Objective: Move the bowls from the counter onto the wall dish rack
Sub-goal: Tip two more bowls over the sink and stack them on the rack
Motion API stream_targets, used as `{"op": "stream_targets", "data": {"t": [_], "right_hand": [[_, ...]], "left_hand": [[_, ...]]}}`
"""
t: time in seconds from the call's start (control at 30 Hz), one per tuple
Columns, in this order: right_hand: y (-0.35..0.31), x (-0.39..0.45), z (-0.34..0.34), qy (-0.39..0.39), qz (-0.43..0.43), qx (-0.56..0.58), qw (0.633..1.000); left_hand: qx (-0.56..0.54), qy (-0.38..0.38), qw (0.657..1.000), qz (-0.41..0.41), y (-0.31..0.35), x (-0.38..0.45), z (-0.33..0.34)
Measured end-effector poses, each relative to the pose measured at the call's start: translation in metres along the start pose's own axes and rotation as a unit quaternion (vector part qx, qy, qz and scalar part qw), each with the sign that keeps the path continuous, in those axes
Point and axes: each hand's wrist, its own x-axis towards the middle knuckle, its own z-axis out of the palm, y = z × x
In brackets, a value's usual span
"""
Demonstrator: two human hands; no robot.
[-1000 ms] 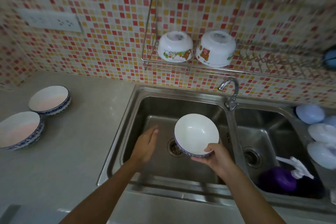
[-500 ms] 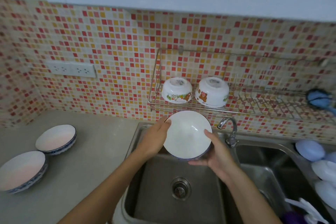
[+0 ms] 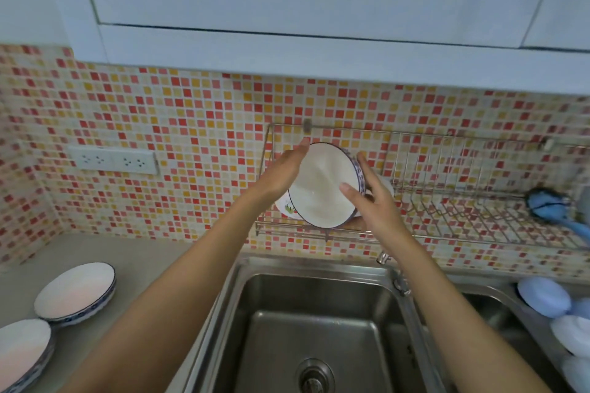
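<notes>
Two hands frame my white bowl point(image 3: 322, 185), tilted on edge at the wall dish rack point(image 3: 463, 201): my left hand point(image 3: 281, 174) lies flat-fingered against its rim at nine o'clock, and my right hand point(image 3: 372, 201) cups the three o'clock side, thumb on the inside and fingers behind.

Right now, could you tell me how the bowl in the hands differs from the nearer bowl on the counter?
The held bowl is tipped on edge, its inside facing the camera; the counter bowl sits upright. The held bowl is up at the rack, between the left hand and right hand; the counter bowl lies untouched, left of the sink. Both are white inside with blue-patterned outsides.
</notes>
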Motion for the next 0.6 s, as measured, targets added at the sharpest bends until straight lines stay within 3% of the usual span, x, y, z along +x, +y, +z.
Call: {"op": "stream_targets", "data": {"t": [0.13,0.37,0.43,0.6], "right_hand": [[0.010,0.018,0.004,0.013,-0.095,-0.079,0.992],[0.038,0.059,0.007,0.044,-0.228,-0.252,0.939],[0.043,0.067,0.007,0.039,-0.262,-0.311,0.913],[0.050,0.080,0.006,0.027,-0.357,-0.473,0.805]], "left_hand": [[0.014,0.006,1.000,-0.012,-0.002,0.022,0.001],[-0.023,0.006,1.000,0.007,-0.020,0.049,-0.013],[-0.018,0.002,1.000,0.014,-0.026,0.055,-0.020],[0.040,-0.049,0.998,0.016,-0.040,0.062,-0.035]]}}
